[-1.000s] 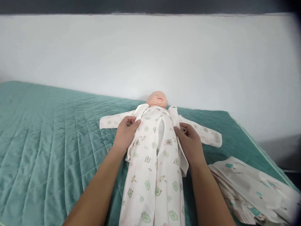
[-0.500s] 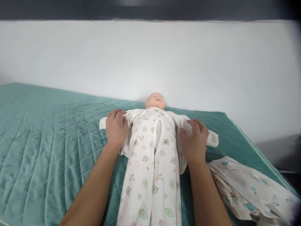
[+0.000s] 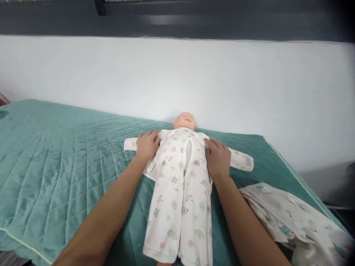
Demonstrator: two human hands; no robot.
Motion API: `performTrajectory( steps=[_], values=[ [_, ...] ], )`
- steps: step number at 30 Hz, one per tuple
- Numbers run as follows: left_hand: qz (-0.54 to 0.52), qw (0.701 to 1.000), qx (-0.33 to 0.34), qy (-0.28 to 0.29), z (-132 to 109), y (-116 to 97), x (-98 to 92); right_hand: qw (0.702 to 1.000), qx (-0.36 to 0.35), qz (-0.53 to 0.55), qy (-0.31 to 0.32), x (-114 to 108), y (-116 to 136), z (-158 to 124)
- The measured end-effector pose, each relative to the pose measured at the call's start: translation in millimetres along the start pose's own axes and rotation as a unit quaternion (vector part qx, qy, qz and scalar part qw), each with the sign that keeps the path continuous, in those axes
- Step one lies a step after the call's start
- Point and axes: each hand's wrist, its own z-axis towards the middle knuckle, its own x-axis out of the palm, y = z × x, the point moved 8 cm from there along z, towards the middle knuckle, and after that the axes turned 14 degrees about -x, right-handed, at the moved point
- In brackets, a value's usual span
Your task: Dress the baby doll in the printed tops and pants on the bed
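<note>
A baby doll [image 3: 184,120] lies on its back, head toward the wall. It is dressed in a white long-sleeved top [image 3: 242,160], sleeves spread to both sides. White open-crotch baby pants [image 3: 177,188] with green and pink prints cover its front from chest to legs. My left hand [image 3: 148,145] is closed at the left edge of the clothes, beside the doll's shoulder. At the opposite shoulder, my right hand [image 3: 218,155] has its fingers curled on the clothes' right edge. Which layer each hand pinches is partly hidden by the fingers.
A green quilted cover [image 3: 83,159] lies under everything. Crumpled white printed cloth [image 3: 288,210] rests to the right, near my right forearm. Behind the doll's head stands a white wall [image 3: 177,74], with a dark beam [image 3: 177,20] above it.
Both hands have moved inward from above the sleeves to the sides of the doll's chest, and their fingers have closed on the clothes. The view has tilted up slightly.
</note>
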Motion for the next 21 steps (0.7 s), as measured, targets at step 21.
performTrajectory(
  steps=[21],
  values=[
    [0.024,0.993,0.108,0.041,-21,-20,7.5,0.990,-0.087,-0.037,0.103,22,9,4]
  ],
)
